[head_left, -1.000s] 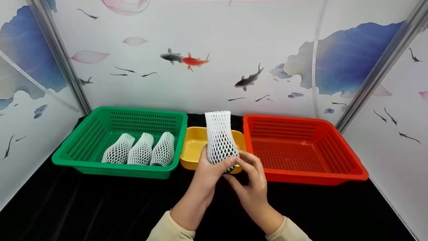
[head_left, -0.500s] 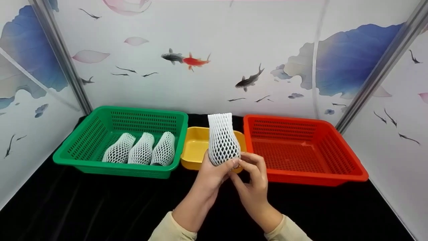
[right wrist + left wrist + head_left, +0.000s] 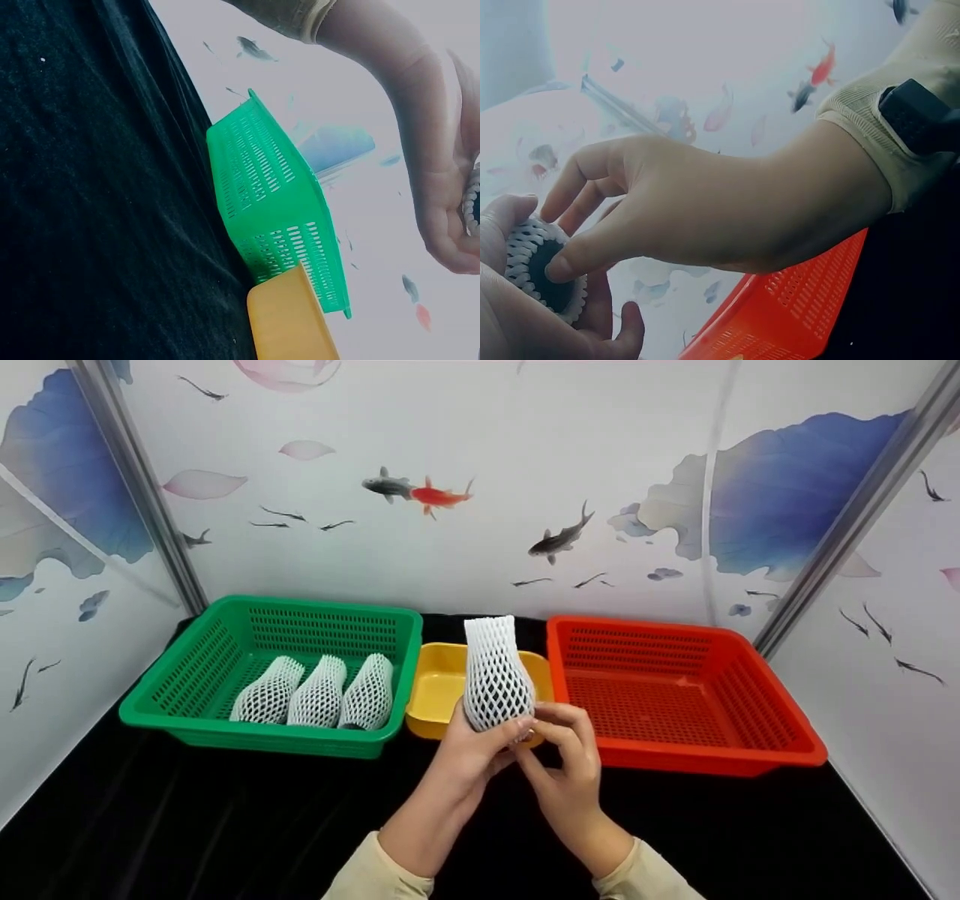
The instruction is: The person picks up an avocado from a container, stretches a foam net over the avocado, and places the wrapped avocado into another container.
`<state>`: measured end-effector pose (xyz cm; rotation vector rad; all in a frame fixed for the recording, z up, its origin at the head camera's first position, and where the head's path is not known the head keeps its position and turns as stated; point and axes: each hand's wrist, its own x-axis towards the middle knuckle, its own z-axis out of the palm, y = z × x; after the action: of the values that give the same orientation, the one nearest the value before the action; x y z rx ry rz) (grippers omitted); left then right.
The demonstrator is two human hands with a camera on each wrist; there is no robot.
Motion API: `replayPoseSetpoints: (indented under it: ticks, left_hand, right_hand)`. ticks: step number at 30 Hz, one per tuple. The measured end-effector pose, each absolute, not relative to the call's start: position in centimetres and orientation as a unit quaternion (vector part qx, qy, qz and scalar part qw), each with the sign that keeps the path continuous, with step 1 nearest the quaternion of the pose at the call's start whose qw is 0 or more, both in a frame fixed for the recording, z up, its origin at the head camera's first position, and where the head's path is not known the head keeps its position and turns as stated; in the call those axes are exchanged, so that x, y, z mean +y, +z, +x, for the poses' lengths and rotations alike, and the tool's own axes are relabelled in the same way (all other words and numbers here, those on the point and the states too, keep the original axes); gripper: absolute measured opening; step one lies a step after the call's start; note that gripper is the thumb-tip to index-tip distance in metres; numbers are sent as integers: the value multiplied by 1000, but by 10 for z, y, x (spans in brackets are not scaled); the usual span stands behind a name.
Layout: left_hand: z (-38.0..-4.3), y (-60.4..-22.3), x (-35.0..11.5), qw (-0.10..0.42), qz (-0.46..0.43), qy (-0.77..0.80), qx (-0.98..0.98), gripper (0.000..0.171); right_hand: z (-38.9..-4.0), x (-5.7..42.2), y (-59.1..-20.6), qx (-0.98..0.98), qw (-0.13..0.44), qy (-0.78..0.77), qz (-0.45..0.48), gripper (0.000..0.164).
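A white foam net sleeve (image 3: 496,675) stands nearly upright above the yellow bin, its narrow open end up. My left hand (image 3: 465,750) grips its wider lower part, thumb across the front. My right hand (image 3: 566,757) is at the bottom right of the sleeve, fingers bent around its lower edge. In the left wrist view, a dark rounded item (image 3: 549,277) shows inside the sleeve's lower opening. The right thumb lies on that dark surface, and the right fingertips are at the net's rim. Most of the wrapped item is hidden by the net and hands.
A green basket (image 3: 262,739) at left holds three similar white-netted items (image 3: 316,694). Between it and a red basket (image 3: 712,759) on the right sits a yellow bin (image 3: 429,726). Black cloth (image 3: 225,825) covers the table, and printed panels (image 3: 480,435) enclose the back and sides.
The dark end seen below the net a second ago is now hidden in the head view. The right fingers have shifted slightly along the sleeve's lower edge, and the left hand keeps its grip.
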<state>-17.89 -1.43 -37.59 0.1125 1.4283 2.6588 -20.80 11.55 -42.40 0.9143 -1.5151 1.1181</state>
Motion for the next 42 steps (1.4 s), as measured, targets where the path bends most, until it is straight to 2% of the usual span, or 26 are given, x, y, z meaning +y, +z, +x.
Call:
replayPoseSetpoints:
  ticks: [12,20,22,25,30,33,42]
  left_hand:
    - [-179,-377,-35,65,32,863,500,81]
    - [-177,-377,-52,60,30,859,507,98]
    - [-176,-376,-59,57,31,860,506,98]
    - [-173,-374,-69,53,39,858,510,88]
    - [-169,-371,-85,48,53,844,531,79]
    - [-168,-368,-98,31,45,836,546,78]
    - [-167,-355,-139,-61,-3,770,635,75]
  right_hand:
    - [-210,112,-423,-626,481,450,417,19]
    - [-211,99,-425,-633,462,445,433,16]
    - [-211,95,-424,-637,455,441,440,15]
    - [-213,90,-422,-641,449,430,450,14]
    - [-214,83,-420,-659,440,404,457,18]
    - [-215,77,-420,-677,431,383,457,20]
    - [-225,54,-424,-719,393,340,460,17]
